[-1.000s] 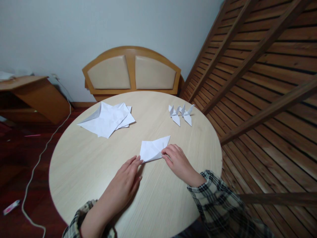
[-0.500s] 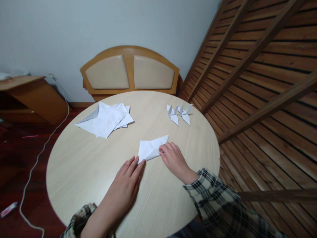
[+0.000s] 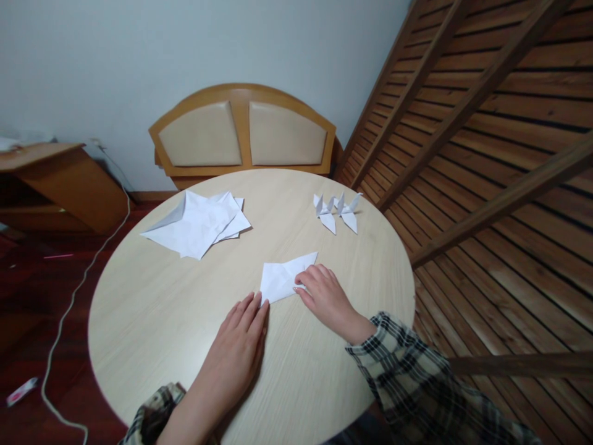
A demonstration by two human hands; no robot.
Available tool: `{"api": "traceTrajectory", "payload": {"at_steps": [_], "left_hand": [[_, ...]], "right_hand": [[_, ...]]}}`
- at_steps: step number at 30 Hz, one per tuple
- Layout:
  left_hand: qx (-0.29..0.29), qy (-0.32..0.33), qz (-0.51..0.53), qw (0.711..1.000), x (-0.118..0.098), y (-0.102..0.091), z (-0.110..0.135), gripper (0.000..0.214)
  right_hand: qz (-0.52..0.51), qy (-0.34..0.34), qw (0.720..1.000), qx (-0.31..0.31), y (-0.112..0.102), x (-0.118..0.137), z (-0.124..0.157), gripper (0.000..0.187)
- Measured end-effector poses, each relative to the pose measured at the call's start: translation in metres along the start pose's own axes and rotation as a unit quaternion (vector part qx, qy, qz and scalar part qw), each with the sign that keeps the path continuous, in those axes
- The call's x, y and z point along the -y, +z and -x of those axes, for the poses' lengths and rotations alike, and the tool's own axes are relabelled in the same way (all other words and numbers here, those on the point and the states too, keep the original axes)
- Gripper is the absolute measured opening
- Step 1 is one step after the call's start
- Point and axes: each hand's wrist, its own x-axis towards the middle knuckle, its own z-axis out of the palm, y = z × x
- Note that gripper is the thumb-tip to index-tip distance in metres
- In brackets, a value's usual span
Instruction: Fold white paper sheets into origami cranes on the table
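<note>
A folded piece of white paper (image 3: 280, 279) lies flat on the round table, its long point aimed to the upper right. My left hand (image 3: 238, 337) rests palm down with outstretched fingers, the tips touching the paper's lower left corner. At the near right edge of the paper, my right hand (image 3: 327, 300) has its thumb and curled fingers closed on that edge. The fingertips partly cover the fold there. Beyond it stand two white paper cranes (image 3: 327, 213) side by side at the back right.
Several white paper sheets (image 3: 194, 225) lie overlapping at the back left of the pale round table (image 3: 139, 327). Behind it is a wooden headboard with padded panels (image 3: 199, 136). A slatted wooden partition (image 3: 500, 204) leans on the right. A white cable (image 3: 58, 334) runs over the floor.
My right hand has shifted slightly left along the paper's near edge, and the turned-up fold there now lies flatter. My left hand stays at the corner.
</note>
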Motion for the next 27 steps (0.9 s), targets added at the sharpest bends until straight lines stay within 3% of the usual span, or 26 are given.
{"api": "traceTrajectory", "payload": {"at_steps": [27], "left_hand": [[0.004,-0.024,0.002,1.000,-0.0065,0.0028,-0.0011,0.043]], "right_hand": [[-0.049,0.010,0.999,0.004,-0.0024,-0.0018,0.0053,0.008]]}}
